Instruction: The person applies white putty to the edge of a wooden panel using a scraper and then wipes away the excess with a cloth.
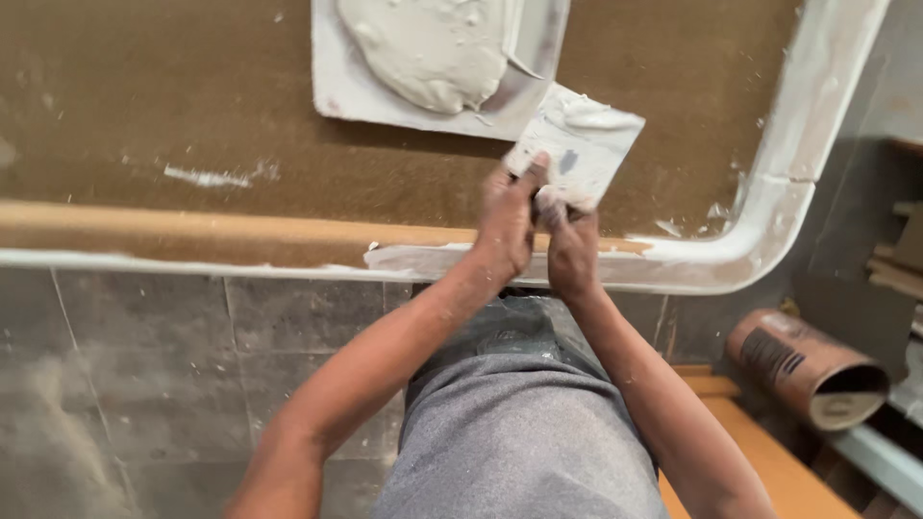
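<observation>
Brown board point(192, 115) with a white-puttied rim point(673, 264) fills the view; left hand point(507, 216) and right hand point(569, 240) both grip a putty-smeared scraper blade point(582, 144), angled beside a tray of white filler point(433, 48) for easy reloading

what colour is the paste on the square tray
Off-white, slightly greyish paste heaped on a white tray; the head view shows it.

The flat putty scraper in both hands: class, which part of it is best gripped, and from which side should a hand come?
Grip the scraper at its narrow near end, coming from the board's near edge, as the left hand and right hand do. Its wide far blade is smeared with white filler, so probably best left untouched.
</observation>
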